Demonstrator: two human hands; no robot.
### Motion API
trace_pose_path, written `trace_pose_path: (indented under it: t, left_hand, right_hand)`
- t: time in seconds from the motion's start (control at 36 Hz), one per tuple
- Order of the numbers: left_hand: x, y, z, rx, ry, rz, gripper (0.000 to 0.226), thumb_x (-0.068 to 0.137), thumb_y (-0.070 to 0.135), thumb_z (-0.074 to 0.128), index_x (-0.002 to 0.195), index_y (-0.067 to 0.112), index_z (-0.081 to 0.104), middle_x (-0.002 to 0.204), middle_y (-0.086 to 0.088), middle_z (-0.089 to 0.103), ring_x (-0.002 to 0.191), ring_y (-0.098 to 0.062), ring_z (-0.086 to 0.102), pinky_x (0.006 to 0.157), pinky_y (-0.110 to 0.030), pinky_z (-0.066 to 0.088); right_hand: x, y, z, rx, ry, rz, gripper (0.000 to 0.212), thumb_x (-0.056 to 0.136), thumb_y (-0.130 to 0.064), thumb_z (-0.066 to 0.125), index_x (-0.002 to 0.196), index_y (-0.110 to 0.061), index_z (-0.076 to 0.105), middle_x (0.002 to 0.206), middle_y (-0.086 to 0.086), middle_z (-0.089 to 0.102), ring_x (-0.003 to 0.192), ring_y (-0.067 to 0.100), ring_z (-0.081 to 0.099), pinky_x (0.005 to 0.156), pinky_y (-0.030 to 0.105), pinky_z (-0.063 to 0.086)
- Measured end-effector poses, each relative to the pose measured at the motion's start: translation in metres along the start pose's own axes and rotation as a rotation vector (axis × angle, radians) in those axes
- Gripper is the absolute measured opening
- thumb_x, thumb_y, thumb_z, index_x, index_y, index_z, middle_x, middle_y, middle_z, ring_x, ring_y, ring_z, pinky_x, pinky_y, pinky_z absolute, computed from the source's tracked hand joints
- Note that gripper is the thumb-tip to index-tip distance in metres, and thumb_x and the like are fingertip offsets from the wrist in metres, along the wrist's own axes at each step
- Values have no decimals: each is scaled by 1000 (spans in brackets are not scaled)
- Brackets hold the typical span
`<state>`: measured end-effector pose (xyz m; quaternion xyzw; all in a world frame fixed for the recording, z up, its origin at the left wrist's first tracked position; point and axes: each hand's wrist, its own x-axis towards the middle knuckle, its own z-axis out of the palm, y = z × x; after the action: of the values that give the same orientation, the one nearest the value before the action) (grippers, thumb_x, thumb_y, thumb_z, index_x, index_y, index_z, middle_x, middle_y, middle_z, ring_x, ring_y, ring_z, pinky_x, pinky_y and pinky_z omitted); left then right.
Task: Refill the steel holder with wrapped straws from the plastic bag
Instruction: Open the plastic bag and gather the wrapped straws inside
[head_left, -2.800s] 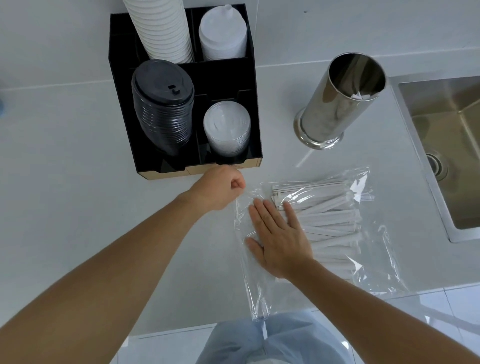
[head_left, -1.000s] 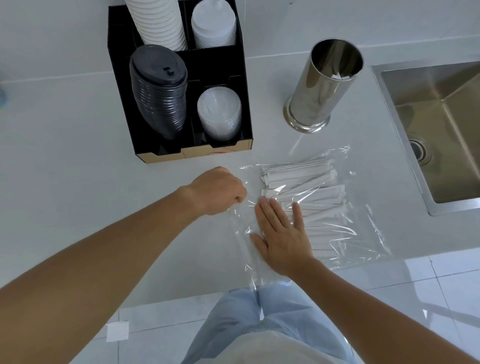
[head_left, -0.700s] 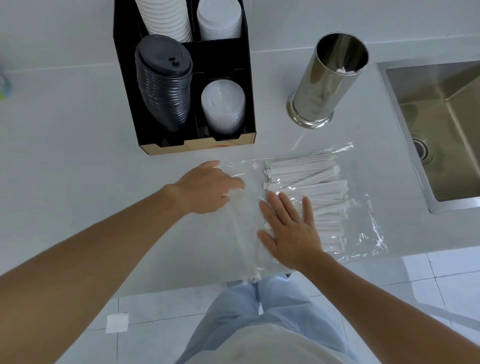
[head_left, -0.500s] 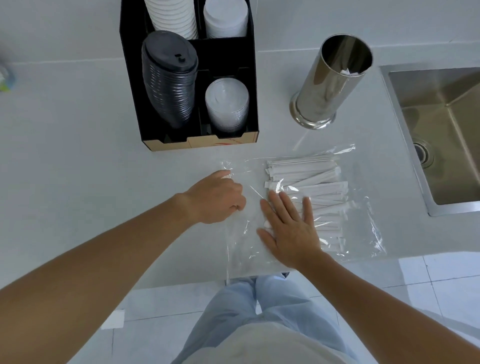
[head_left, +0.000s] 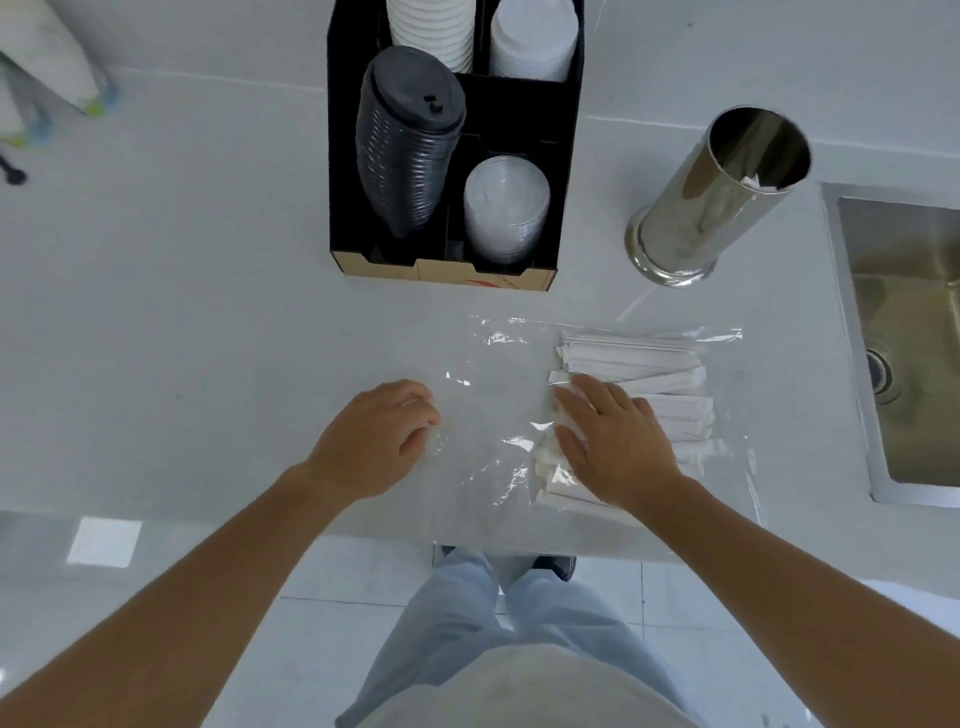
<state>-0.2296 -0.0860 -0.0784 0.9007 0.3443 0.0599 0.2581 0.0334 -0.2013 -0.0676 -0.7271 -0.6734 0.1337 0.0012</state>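
Plastic bag (head_left: 498, 415) under both hands

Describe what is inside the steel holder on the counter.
Inside the steel holder, only a few white wrapped straw tips show near the rim. Its wall hides the lower interior, so the number of straws cannot be told.

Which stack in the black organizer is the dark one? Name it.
The front-left stack of black lids; the other three stacks, cups and lids, are white or clear.

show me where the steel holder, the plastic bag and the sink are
steel holder (head_left: 714, 208), head view, on its shiny side wall
plastic bag (head_left: 488, 410), head view, on its clear empty part
sink (head_left: 852, 322), head view, on its left rim
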Motion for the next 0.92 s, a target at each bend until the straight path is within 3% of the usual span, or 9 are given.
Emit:
trace_pose_path:
  t: [0.17, 0.31, 0.39, 0.44, 0.5, 0.61, 0.72, 0.81, 0.92]
  left_hand:
    - [-27, 21, 20, -137, 89, -188, 12, 87, 7, 63, 95, 12, 72, 97, -1, 65, 86, -20, 62, 78, -30, 49]
    - [-45, 47, 35, -215, 140, -373, 10, 90, 13, 62, 93, 16, 71, 85, 3, 61, 70, -14, 58, 66, -27, 49]
    - [-52, 65, 44, -290, 195, -511, 7, 87, 12, 65, 87, 17, 69, 76, 3, 62, 65, -15, 58, 63, -28, 50]
    - [-56, 77, 49, -381, 217, -617, 7, 85, 13, 66, 81, 18, 67, 70, 5, 65, 62, -12, 58, 61, -21, 48]
    - [-60, 91, 57, -486, 239, -712, 11, 85, 15, 68, 75, 19, 66, 65, 6, 67, 61, -10, 59, 56, -13, 45]
    - [-69, 117, 77, -626, 237, -806, 25, 83, 22, 72, 61, 17, 61, 55, 6, 63, 50, -5, 52, 51, -11, 40]
    - [-74, 140, 96, -743, 151, -910, 38, 85, 38, 69, 55, 16, 60, 55, 1, 66, 44, -7, 56, 50, -19, 47]
    - [-70, 159, 108, -898, 86, -1010, 36, 83, 42, 67, 57, 17, 65, 60, 1, 70, 48, -9, 62, 53, -18, 49]
    - [-58, 175, 117, -1116, 155, -1169, 35, 79, 43, 71, 64, 11, 70, 65, -4, 72, 55, -9, 64, 57, -18, 53]
  right_hand:
    - [15, 29, -15, -7, -40, -16, 41, 91, -23, 57, 130, -13, 57, 139, 11, 52, 120, 34, 52, 90, 46, 43]
    - [32, 53, -27, -20, -59, -25, 41, 91, -21, 56, 131, -14, 55, 139, 10, 51, 122, 34, 49, 93, 46, 41]
    - [45, 68, -32, -38, -72, -57, 42, 91, -21, 54, 133, -13, 52, 139, 11, 51, 121, 35, 49, 93, 46, 42]
    - [54, 77, -35, -24, -70, -53, 45, 92, -19, 54, 136, -13, 50, 140, 12, 51, 122, 36, 50, 93, 47, 43]
    - [63, 84, -36, 8, -71, -45, 46, 93, -18, 53, 139, -14, 49, 140, 13, 52, 123, 36, 50, 95, 48, 43]
    - [81, 95, -37, 50, -131, -11, 44, 96, -19, 47, 140, -18, 48, 134, 13, 57, 119, 35, 53, 98, 45, 43]
    - [96, 101, -38, 127, -151, 25, 32, 96, -16, 48, 124, -15, 64, 118, 13, 64, 110, 33, 58, 92, 38, 44]
    - [104, 104, -40, 168, -186, 22, 20, 95, -20, 52, 105, -17, 69, 91, 2, 64, 94, 28, 62, 79, 29, 43]
    - [114, 105, -43, 167, -253, -3, 9, 93, -26, 57, 91, -24, 66, 84, 0, 63, 81, 23, 60, 82, 30, 48]
